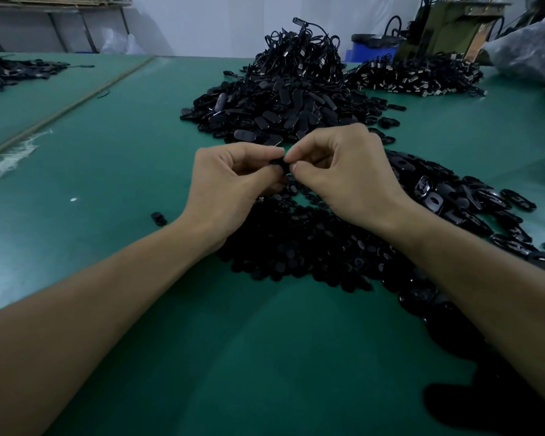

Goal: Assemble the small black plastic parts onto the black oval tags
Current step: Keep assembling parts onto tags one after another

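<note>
Right now we pinch a black piece between both hands, above the middle of the table. It is too dark and too covered for us to tell whether it is a tag, a part, or the two together. Our left hand curls its fingers round the piece from the left. Our right hand nips it from the right between thumb and forefinger, with the other fingers folded in. The fingertips of the two hands nearly meet over it.

Under our hands and wrists lies a flat bed of small round parts, reaching toward the near edge. Just beside it, a spread of glossy oval tags runs out to the right edge. One stray part sits alone on the table left of our left wrist.

Beyond our hands, toward the far edge, a taller heap of tags rises, topped by a tangle of cords. A lower pile lies near the far right corner. Past that corner we see a blue bin and a plastic bag.
</note>
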Demonstrator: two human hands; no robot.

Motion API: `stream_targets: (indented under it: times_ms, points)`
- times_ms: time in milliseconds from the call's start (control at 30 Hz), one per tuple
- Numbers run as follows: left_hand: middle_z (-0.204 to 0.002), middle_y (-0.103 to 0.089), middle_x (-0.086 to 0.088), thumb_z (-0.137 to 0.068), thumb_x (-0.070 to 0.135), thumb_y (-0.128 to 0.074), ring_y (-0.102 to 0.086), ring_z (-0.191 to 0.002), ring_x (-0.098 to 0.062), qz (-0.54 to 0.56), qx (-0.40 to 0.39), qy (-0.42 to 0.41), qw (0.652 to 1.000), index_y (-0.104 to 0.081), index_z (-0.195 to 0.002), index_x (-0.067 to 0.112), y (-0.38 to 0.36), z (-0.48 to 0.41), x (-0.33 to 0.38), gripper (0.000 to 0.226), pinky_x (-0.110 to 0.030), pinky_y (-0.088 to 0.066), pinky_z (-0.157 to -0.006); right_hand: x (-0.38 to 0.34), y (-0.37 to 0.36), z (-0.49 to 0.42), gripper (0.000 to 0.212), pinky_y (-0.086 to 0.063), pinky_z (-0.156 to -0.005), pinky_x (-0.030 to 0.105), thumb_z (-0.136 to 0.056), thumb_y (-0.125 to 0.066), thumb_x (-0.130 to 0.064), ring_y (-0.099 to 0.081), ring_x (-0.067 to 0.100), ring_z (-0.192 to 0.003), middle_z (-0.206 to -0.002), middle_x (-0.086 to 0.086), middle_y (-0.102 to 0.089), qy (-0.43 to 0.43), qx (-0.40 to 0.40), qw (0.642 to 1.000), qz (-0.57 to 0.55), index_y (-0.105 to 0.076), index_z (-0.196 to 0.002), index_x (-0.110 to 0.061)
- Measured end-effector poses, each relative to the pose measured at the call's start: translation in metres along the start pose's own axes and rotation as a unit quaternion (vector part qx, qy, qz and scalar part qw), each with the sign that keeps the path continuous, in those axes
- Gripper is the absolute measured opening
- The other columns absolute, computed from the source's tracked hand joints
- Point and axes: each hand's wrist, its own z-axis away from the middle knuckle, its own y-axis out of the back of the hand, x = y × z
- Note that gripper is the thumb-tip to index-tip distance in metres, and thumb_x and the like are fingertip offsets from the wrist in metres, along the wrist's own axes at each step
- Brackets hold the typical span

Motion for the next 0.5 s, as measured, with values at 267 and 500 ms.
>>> stream_targets:
  times_ms: [267, 500]
  points:
    - [-0.084, -0.078, -0.003, -0.085, -0.004, -0.074, -0.075, -0.074, -0.015, -0.104, -0.009, -0.044, 0.994, -0.077, -0.096, 0.019, -0.0007, 0.0007, -0.0003, 0.026, -0.031, -0.062, -0.077, -0.0051, -0.0005, 0.0000, 0.012, -0.053, -0.068, 0.017, -0.087, -0.065, -0.006, -0.064, 0.004, -0.074, -0.079, -0.007, -0.067, -0.007, -0.009, 0.999, 0.052, -0.073, -0.090, -0.014]
    - [-0.085, -0.078, -0.005, -0.087, -0.002, -0.073, -0.077, -0.079, -0.022, -0.093, 0.000, -0.031, 0.995, -0.076, -0.098, 0.021, -0.0004, 0.0001, -0.0014, 0.026, -0.036, -0.063, -0.081, -0.0047, 0.0018, -0.0019, 0.009, -0.055, -0.072, 0.027, -0.089, -0.065, -0.007, -0.066, 0.008, -0.075, -0.079, -0.003, -0.069, -0.010, -0.017, 0.999, 0.039, -0.070, -0.092, -0.014]
